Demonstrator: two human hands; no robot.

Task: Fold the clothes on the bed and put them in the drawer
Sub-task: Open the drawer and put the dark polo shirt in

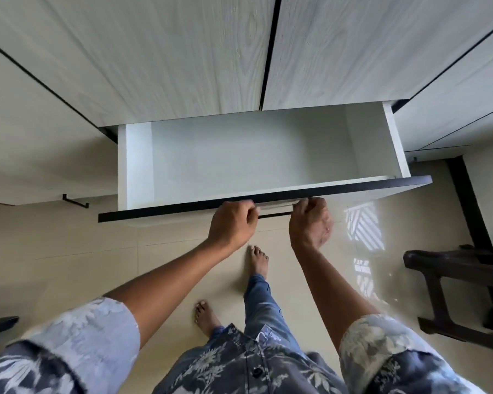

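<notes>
Your drawer [254, 155] juts out below the wardrobe doors [182, 52]. Your left hand [232, 223] and right hand [309, 223] sit side by side on its front handle [275, 214] (feet [258, 260] on the floor [83, 251] beneath); a chair [439, 265] stands to the right.

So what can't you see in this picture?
- Head view, clothes and bed: outside the frame.
- Rear of the drawer: hidden beneath the wardrobe doors.
- Ends of the handle: covered by the left hand and right hand.
- Dark furniture: cut off by the right edge.
</notes>
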